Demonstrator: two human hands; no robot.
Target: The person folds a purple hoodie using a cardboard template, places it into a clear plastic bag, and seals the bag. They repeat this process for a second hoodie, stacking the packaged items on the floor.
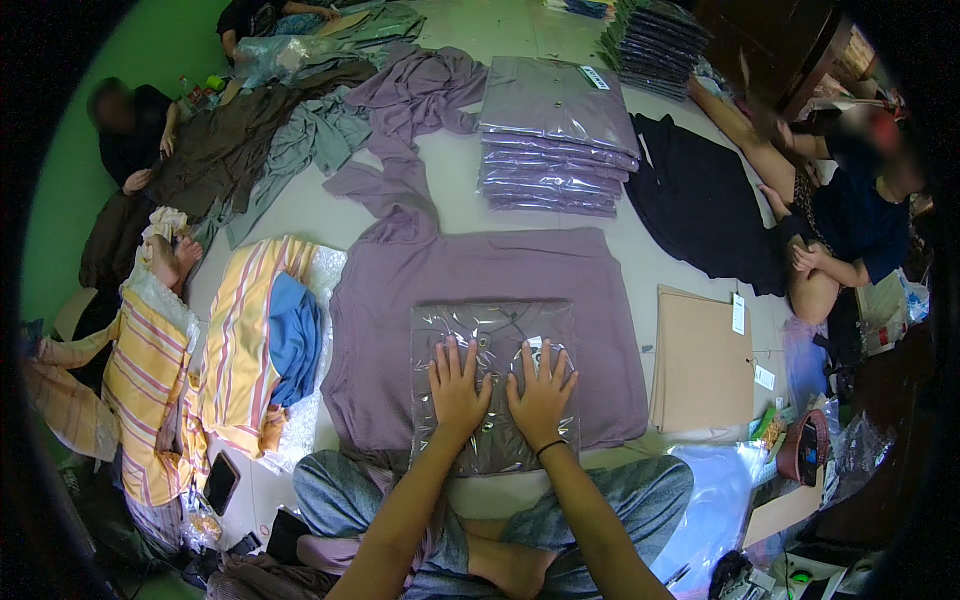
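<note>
We lay our left hand [457, 393] and right hand [541, 400], apart and gripping nothing, flat on the packet [498, 430] (seemingly to keep it smooth); the cloth [490, 268] lies beneath the packet, the stack [552, 125] beyond it.

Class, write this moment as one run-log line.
left hand: spread on bagged garment | right hand: spread on same | under it: mauve cloth | beyond: plastic-wrapped stack
</note>
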